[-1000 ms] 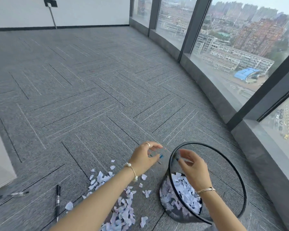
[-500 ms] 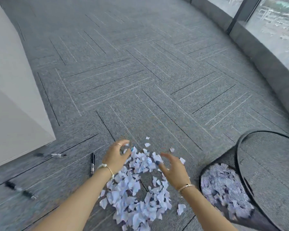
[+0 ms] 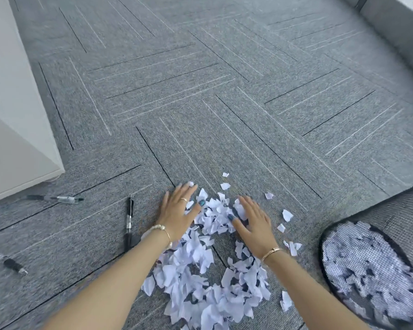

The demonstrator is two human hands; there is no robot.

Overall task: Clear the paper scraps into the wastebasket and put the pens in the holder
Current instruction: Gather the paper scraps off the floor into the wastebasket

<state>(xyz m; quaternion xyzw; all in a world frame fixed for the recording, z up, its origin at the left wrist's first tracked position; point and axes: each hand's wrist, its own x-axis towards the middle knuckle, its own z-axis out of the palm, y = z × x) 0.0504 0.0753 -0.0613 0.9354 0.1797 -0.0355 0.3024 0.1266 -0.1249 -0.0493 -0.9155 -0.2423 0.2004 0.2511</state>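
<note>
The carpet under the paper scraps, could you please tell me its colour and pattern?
The carpet is grey with thin black and white lines; head view.

Left hand (image 3: 179,210) and right hand (image 3: 254,222) are laid flat, fingers straight, on the carpet (image 3: 224,91) at either side of the paper scraps (image 3: 208,270). Mesh wastebasket (image 3: 372,270), scraps seen inside, is placed right. Three pens (image 3: 129,216) are scattered left.

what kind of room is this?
Likely an office floor: grey patterned carpet tiles, a white cabinet or desk corner, black pens lying loose, and a black mesh wastebasket holding paper scraps.
</note>
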